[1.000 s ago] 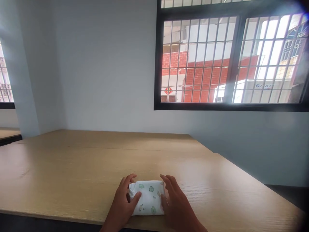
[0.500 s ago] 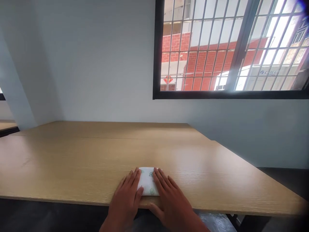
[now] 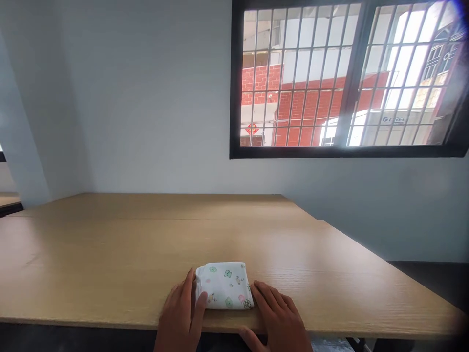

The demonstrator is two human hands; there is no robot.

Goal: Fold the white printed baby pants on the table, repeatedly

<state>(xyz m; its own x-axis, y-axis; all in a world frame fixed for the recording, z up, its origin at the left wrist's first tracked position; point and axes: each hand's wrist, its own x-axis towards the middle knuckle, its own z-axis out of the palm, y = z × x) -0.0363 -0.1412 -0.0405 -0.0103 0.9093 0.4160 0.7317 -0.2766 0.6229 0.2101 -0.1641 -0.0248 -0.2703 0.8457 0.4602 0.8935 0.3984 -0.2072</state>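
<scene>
Cloth point(image 3: 224, 286), folded small, lies by the desk's point(image 3: 110, 254) near edge. Along that edge the left hand point(image 3: 181, 318) and right hand point(image 3: 280, 320) touch its sides, fingers stretched flat, gripping nothing. Even pressure from both sides should keep the folds square.

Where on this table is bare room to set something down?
The table is bare left of the left hand, right of the right hand, and from the folded cloth back to the wall. Only the near edge between the hands is crowded.

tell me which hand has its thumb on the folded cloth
The left hand: its thumb lies on the folded printed cloth, while the right hand has its thumb below the table edge.
</scene>
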